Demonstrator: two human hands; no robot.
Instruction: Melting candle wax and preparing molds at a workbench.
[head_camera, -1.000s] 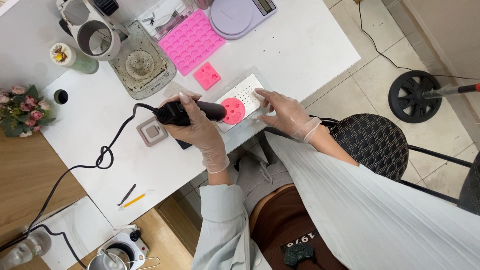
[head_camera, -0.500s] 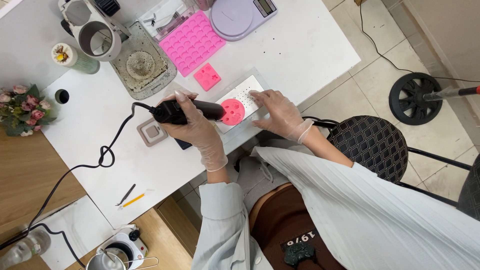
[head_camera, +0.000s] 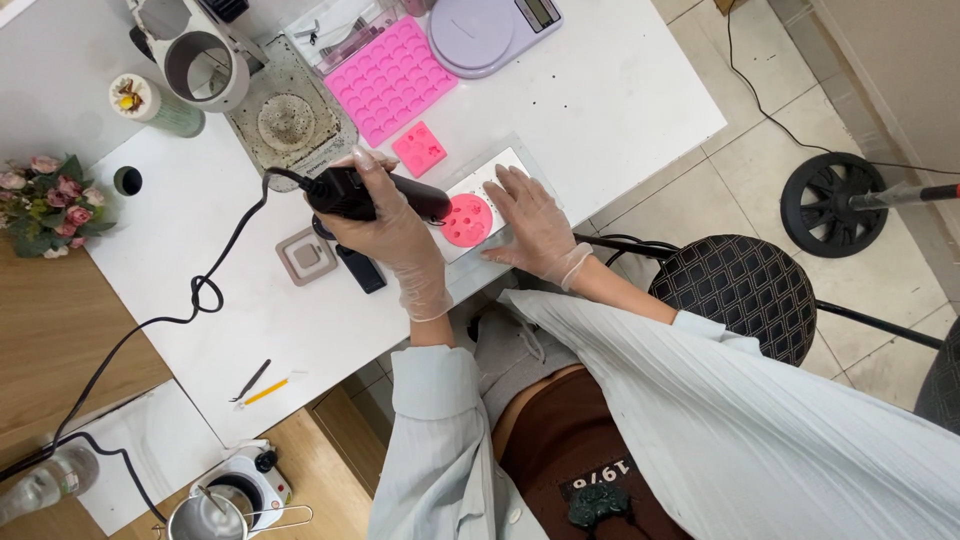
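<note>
My left hand (head_camera: 392, 240), in a clear glove, grips a black corded heat tool (head_camera: 375, 197) whose nozzle points at a round pink silicone mould (head_camera: 465, 220). That mould lies on a white perforated plate (head_camera: 480, 183) near the table's front edge. My right hand (head_camera: 530, 225), also gloved, rests flat with fingers spread on the plate just right of the round mould, touching its edge.
A small pink mould (head_camera: 419, 148), a large pink tray mould (head_camera: 389, 80), a lilac scale (head_camera: 490, 30), a dirty square tray (head_camera: 290, 120), and a white machine (head_camera: 195, 55) stand behind. A grey square pad (head_camera: 306, 256), black cord (head_camera: 200, 295), tweezers and pencil (head_camera: 255, 388), flowers (head_camera: 50, 205), chair (head_camera: 745, 290).
My right hand slid left along the plate until it touched the round mould. My left hand with the heat tool shifted slightly up, uncovering a black object under it.
</note>
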